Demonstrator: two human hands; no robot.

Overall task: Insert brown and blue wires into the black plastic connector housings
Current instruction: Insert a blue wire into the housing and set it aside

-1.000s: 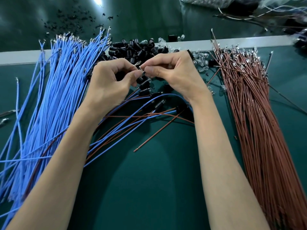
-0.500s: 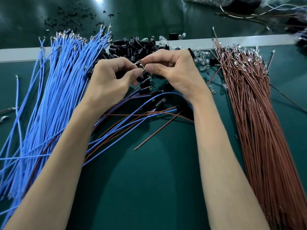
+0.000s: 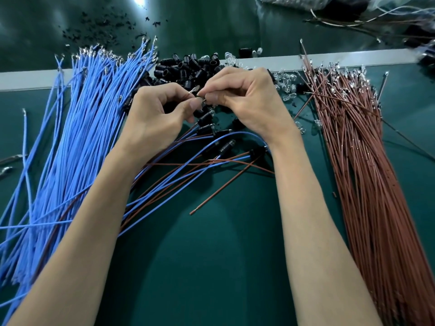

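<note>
Hands joined at centre over dark green mat (image 3: 223,267).
Left hand (image 3: 155,118): thumb and forefinger clamped on a wire's silver metal terminal (image 3: 194,90). Right hand (image 3: 247,100): fingertips pinched on a small part, mostly hidden. Heap of black plastic connector housings (image 3: 188,67) at 12 o'clock, just behind. Blue wire bundle (image 3: 77,137) at 9; brown wire bundle (image 3: 367,172) at 3.

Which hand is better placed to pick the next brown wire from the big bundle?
Probably the right hand: the brown wire bundle lies just beside it, while the left hand sits by the blue wires.
</note>
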